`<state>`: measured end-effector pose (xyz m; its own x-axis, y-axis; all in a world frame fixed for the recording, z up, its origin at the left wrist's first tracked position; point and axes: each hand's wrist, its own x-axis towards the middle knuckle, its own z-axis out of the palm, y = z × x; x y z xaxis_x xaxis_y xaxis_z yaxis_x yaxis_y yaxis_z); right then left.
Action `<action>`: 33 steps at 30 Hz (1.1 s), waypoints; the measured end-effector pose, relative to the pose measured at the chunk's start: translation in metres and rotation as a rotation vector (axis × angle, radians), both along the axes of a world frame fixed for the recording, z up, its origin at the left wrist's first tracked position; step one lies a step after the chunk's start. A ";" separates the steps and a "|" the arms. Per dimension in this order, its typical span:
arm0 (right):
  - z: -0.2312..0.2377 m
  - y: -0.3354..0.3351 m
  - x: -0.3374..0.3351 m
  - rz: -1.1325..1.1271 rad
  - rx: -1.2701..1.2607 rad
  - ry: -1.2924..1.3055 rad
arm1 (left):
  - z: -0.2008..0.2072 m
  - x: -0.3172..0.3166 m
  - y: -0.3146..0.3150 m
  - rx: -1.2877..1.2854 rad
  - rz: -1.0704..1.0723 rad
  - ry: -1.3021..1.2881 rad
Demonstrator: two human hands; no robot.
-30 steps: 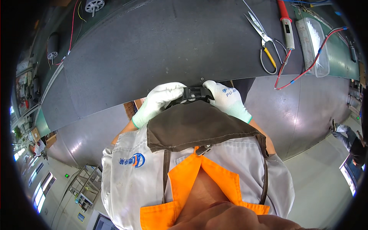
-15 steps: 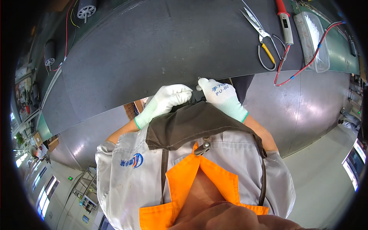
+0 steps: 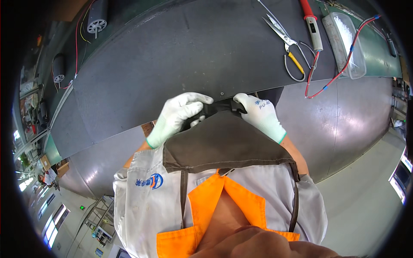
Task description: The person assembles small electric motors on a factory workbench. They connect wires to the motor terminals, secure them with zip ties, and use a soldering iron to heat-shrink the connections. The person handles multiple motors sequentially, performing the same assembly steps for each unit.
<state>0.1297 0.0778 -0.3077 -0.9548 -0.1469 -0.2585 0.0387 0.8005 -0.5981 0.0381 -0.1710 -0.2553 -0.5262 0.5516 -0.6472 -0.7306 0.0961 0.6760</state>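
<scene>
Both my hands wear white gloves with pale green cuffs and are at the near edge of the dark worktable (image 3: 142, 73). My left hand (image 3: 175, 112) has curved fingers, with index finger and thumb apart and nothing seen between them. My right hand (image 3: 259, 112) is closed, its thumb and bent fingers against a black piece at the table edge; what that piece is I cannot make out. Dark material lies between the hands, partly hidden by my raised brown apron (image 3: 228, 142). A small round metal piece (image 3: 222, 93) sits on the table just beyond them.
Scissors with a yellow-wrapped handle (image 3: 287, 41) lie at the far right. Beside them are a red-and-white handheld tool (image 3: 315, 32) with a red cord (image 3: 340, 73) and a clear box of white strips (image 3: 344, 43). Two grey motors (image 3: 97, 19) with wires are at the far left.
My hands have moved apart, the left one opening and the right one shifting right. The small metal piece now shows uncovered. The apron's top has risen between the hands.
</scene>
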 end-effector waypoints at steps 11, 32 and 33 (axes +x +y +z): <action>-0.005 -0.022 -0.018 -0.129 0.005 0.037 | -0.020 0.011 0.009 0.297 0.220 0.021; 0.000 -0.019 -0.008 -0.040 -0.057 0.150 | -0.013 0.008 0.021 0.304 0.132 -0.074; 0.000 -0.019 -0.007 -0.020 -0.057 0.211 | -0.018 0.007 0.020 0.341 0.109 -0.083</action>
<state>0.1223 0.0584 -0.3081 -0.9897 -0.1363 -0.0447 -0.0765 0.7653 -0.6391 0.0446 -0.1513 -0.2736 -0.5472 0.6868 -0.4784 -0.7776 -0.2057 0.5941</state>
